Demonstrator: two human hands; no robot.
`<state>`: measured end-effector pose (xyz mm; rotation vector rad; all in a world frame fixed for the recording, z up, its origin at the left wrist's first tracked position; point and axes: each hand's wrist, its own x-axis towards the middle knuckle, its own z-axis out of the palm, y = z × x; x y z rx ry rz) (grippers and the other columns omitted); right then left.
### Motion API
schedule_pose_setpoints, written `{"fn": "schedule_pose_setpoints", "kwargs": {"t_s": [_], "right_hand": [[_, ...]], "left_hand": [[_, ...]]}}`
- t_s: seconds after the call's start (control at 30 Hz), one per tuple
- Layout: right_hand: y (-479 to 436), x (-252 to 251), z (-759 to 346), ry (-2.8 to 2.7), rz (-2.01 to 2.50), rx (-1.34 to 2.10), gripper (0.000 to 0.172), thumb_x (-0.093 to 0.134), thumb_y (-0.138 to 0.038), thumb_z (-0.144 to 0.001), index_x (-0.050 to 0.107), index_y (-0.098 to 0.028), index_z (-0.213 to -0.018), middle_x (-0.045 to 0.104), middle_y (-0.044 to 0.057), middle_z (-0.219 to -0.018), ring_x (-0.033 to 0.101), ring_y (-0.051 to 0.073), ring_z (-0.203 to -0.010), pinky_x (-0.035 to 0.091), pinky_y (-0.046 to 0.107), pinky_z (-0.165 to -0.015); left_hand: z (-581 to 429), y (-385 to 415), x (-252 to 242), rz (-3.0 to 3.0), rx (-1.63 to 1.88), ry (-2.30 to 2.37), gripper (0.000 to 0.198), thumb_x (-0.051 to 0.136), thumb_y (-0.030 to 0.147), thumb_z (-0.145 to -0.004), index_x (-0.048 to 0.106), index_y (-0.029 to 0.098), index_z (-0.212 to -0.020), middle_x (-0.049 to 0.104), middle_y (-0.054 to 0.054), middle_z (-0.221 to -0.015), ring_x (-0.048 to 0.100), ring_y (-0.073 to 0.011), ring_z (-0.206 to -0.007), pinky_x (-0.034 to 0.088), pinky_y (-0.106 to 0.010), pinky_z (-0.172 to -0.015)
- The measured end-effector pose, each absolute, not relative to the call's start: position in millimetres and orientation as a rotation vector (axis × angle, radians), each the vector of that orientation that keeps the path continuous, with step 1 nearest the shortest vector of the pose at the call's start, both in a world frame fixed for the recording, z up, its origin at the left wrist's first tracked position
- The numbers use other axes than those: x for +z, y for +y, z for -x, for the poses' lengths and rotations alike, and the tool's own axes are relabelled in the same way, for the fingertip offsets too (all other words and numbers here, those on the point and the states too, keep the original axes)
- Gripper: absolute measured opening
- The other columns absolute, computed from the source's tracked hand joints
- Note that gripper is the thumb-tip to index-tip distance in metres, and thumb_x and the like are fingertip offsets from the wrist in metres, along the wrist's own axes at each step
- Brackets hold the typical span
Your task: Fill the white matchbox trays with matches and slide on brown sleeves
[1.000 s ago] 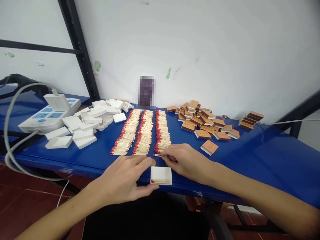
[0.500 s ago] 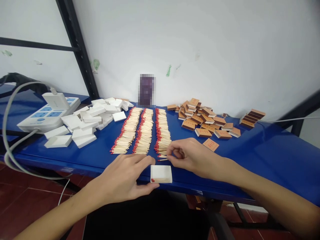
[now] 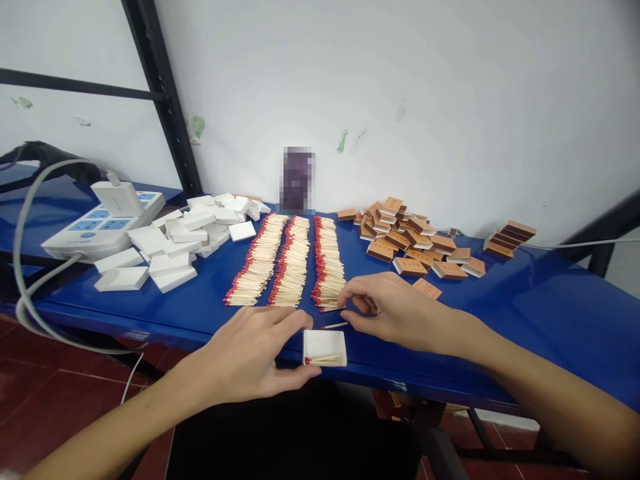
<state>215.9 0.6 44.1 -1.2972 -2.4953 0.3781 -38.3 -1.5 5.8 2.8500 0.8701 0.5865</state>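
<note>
My left hand [image 3: 267, 353] grips the left end of a small white matchbox tray [image 3: 325, 343] between thumb and fingers at the table's front edge. A few red-tipped matches [image 3: 323, 359] lie along the tray's near side. Just beyond the tray, a single match [image 3: 334, 326] lies on the blue table. My right hand [image 3: 383, 307] is by the near end of the right-hand row of matches [image 3: 327, 260], thumb and forefinger slightly apart, with nothing visible between them. Two more rows of matches [image 3: 293, 260] [image 3: 257, 260] lie to its left.
White empty trays [image 3: 195, 230] are heaped at the left beside a power strip [image 3: 100, 230] with cables. Orange-brown matchbox sleeves [image 3: 400, 237] are piled at the right, near a small stack [image 3: 510, 239]. A pixelated dark object [image 3: 297, 180] leans against the wall.
The single match now lies nearer the tray, apart from the row. My right thumb and forefinger have parted from it. The whole view has shifted slightly.
</note>
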Motion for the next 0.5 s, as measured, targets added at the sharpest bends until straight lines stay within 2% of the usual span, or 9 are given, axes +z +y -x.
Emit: {"fn": "schedule_pose_setpoints", "kwargs": {"t_s": [0.2,0.4,0.5], "right_hand": [[6.1,34.6,-222.5,-2.617,1.213,0.338,0.012,0.063,-0.025,-0.088,0.068,-0.020,-0.097,0.059,-0.001,-0.077,0.050,0.012,-0.064,0.035,0.025,-0.060],[5.9,34.8,-220.0,-2.632,1.146,0.353,0.011,0.061,-0.023,-0.089,0.069,-0.020,-0.095,0.062,0.001,-0.079,0.051,0.013,-0.066,0.035,0.026,-0.061],[5.3,35.2,-218.1,-2.619,1.188,0.371,0.008,0.061,-0.021,-0.089,0.069,-0.019,-0.090,0.060,-0.001,-0.074,0.049,0.012,-0.064,0.034,0.025,-0.060]], "left_hand": [[39.6,-1.8,7.2,-2.807,0.575,0.823,0.031,0.070,0.039,-0.081,0.057,0.022,-0.104,0.062,0.004,-0.080,0.061,-0.0145,-0.066,0.039,-0.025,-0.059],[39.0,-1.1,8.1,-2.815,0.579,0.821,0.030,0.070,0.040,-0.080,0.058,0.022,-0.102,0.057,0.005,-0.072,0.057,-0.0135,-0.060,0.037,-0.025,-0.056],[39.2,-1.0,8.1,-2.817,0.576,0.821,0.031,0.070,0.040,-0.080,0.058,0.022,-0.103,0.056,0.005,-0.072,0.057,-0.0137,-0.060,0.036,-0.025,-0.056]]}}
